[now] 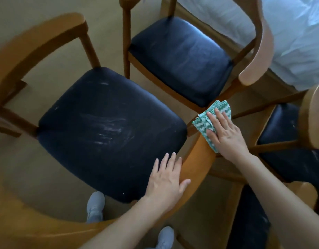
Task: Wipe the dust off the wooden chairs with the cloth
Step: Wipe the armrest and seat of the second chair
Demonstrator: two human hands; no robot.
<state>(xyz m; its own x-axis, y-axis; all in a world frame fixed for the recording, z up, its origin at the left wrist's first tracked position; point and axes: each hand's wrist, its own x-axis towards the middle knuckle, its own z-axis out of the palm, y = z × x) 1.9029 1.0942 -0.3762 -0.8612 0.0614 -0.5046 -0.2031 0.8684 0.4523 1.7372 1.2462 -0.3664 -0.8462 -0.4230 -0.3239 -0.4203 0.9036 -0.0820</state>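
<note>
While the person is standing behind the nearest chair, grey shoes are showing on the carpet just below its curved wooden rail. The left hand is lying flat on that rail, fingers straight and close together, thumb resting along the wood; it is holding nothing and seems to be steadying the chair. Further up the same rail, the right hand is pressing the cloth down with straight, spread fingers, not curling round it. The cloth, green and white in a zigzag weave, is sitting bunched on the rail's far tip and partly overhanging it. As I judge it, the coming stroke is turning on one relation. The rail's long axis is sweeping from that tip back toward the body, past the left hand and round to the left. So the rest of the rail is lying nearer than the cloth, and the right hand would be drawing it back toward the left hand, which is sitting in the path. The dark seat is carrying pale dusty streaks. Beyond, a second chair is standing just past the cloth, a third chair is standing to the right, and white bedding is filling the far corner. No brand, label or writing is showing anywhere
</note>
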